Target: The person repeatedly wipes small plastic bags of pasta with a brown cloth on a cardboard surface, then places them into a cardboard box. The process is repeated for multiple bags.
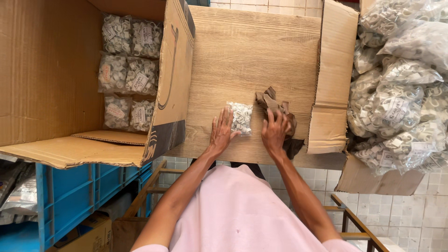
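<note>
A small clear plastic packet of white clips lay flat on the wooden tabletop, set between the person's two hands and reaching a little beyond their fingertips. The left hand rested palm down on the wood with its fingers spread and straight, its thumb touching the near left edge of the packet; it closed on nothing. The right hand lay just to the right of the packet, fingers loosely spread and slightly bent, resting on a crumpled brown cloth that sat against the packet's right side; whether the fingers pinched the cloth or only pressed on it could not be told. Neither hand had lifted the packet, which stayed wholly on the table. To the left stood an open cardboard box on its side, with six similar packets of clips stacked in two columns inside. To the right, a second cardboard box held a heap of large clear bags of white clips. Below the left box, blue plastic crates were in view.
</note>
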